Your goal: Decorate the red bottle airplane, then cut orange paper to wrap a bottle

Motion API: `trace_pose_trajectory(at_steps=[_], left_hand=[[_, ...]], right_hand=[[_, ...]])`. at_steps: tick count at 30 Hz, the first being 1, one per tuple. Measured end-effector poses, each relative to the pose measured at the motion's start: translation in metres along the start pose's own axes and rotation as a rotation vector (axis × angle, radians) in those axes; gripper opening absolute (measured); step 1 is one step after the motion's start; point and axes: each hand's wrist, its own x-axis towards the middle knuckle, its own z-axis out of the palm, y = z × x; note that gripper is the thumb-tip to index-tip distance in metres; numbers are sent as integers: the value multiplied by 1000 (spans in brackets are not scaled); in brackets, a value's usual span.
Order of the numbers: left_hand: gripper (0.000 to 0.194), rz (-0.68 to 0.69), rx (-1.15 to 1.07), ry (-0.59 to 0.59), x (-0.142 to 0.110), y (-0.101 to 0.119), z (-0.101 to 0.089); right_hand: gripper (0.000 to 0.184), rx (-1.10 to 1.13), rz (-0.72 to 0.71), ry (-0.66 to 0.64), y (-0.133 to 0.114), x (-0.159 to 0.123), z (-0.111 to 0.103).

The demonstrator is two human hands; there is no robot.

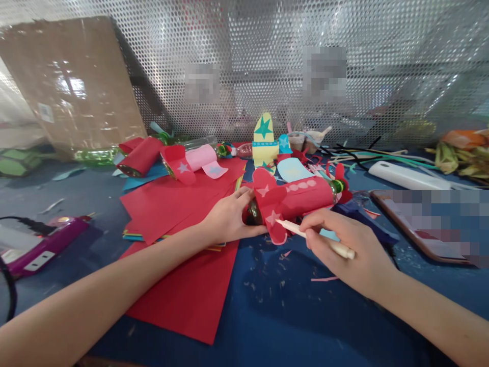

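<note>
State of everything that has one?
Left hand: gripping bottle
Right hand: holding pen
Bottle: red-wrapped, on its side
Pen: tip at star, contact unclear
Red sheets: flat, overlapping
Yellow rocket: upright
Cardboard: upright
Power strip: on/off unclear

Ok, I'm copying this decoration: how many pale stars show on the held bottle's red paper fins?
2: a lower star at the tip of the cream pen, and an upper star higher on the red paper fins. More may be hidden behind.
</note>
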Motion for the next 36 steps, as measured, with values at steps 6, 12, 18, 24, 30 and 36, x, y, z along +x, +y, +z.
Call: trace_pose_trajectory(at_steps=[6,12,18,24,30,36], left_hand=[[72,-20,7,-13,-1,-2,1],[70,-18,10,-14,0,0,0],[70,-33,12,-19,0,1,-1],[69,-25,11,-22,0,0,0],[70,-21,10,-26,1,1,0],[70,-25,10,-26,0,0,0]], right_hand=[[11,-6,14,-23,1,0,1],[10,-5,20,-26,0,0,1],[10,-9,33,-19,0,0,1],[11,6,1,-40,-2,2,1],[10,7,1,-61,-3,2,0],[10,-3,1,-62,-1,1,1]])
